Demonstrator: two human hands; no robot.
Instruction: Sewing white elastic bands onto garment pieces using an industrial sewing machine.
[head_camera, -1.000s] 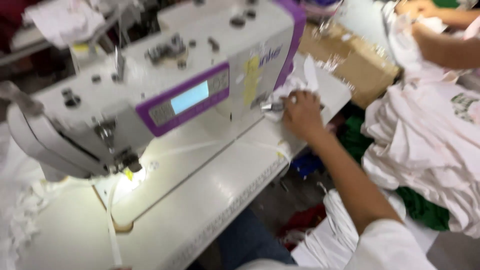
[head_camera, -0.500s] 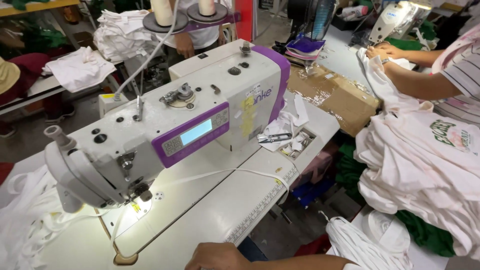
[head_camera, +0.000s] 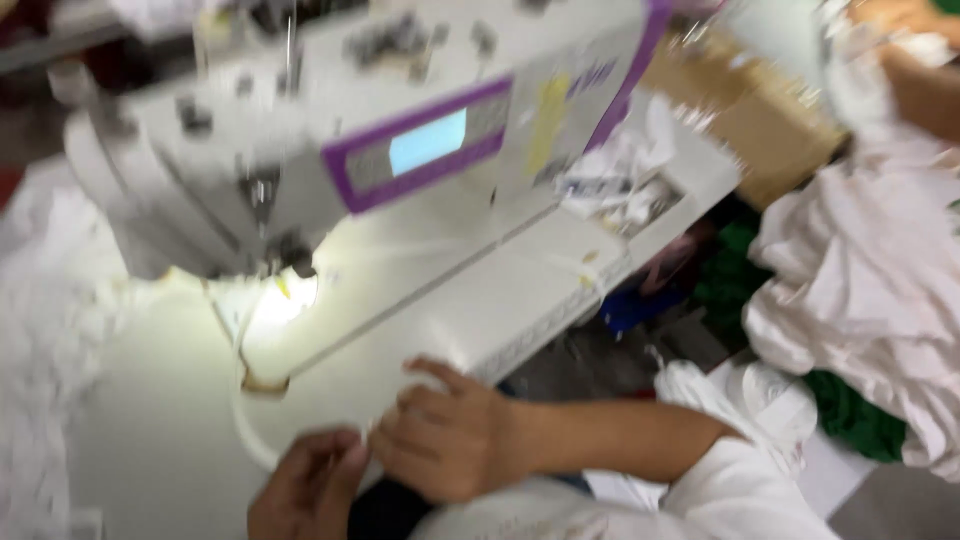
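The head view, heavily blurred, shows both hands together at the near edge of the surface (head_camera: 150, 430), in front of the sewing machine (head_camera: 400, 150). The right hand (head_camera: 450, 440) has its fingers curled in a closed grip that seems to pinch a thin white strip (head_camera: 248, 425). The strip loops across the surface from the lit needle area (head_camera: 285, 270) back to the hands. The left hand (head_camera: 310, 490) sits just beside it, touching the same strip, but the blur hides whether its grip is closed. By the look of it, the strip is being gathered and lined up at the edge and is not yet under the needle. Guiding it there would call for both hands keeping it flat and taut. To the right, well apart, lie a pile of white garments (head_camera: 860, 280) and a cardboard box (head_camera: 760, 120). Another person's arm (head_camera: 920, 80) shows at the top corner. Half a second ago only one hand showed, low at the surface edge. Now both are up on the surface holding the strip, and the camera has tipped down and closer to the machine.
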